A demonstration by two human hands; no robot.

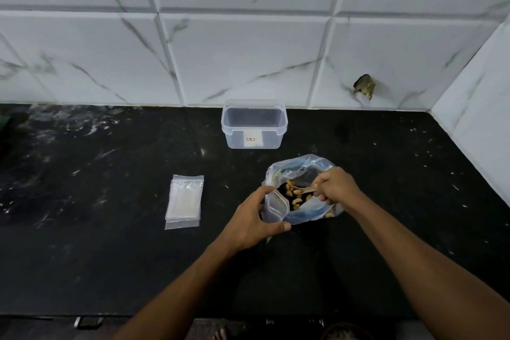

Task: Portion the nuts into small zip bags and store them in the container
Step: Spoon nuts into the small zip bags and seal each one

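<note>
A large clear plastic bag (309, 165) with cashew nuts (295, 201) inside lies open on the black counter. My left hand (254, 218) grips a small zip bag (274, 208), holding its mouth open at the big bag's left edge. My right hand (335, 185) holds a spoon (303, 190) whose bowl carries nuts over the big bag's opening, close to the small bag. An open clear container (254, 124) stands behind, near the wall. A stack of small zip bags (184, 201) lies flat to the left.
The black counter (110, 257) runs to a white marble-tiled wall at the back and a side wall (480, 124) at the right. A hole (364, 85) breaks one tile. The counter's front edge (248, 315) lies below my forearms.
</note>
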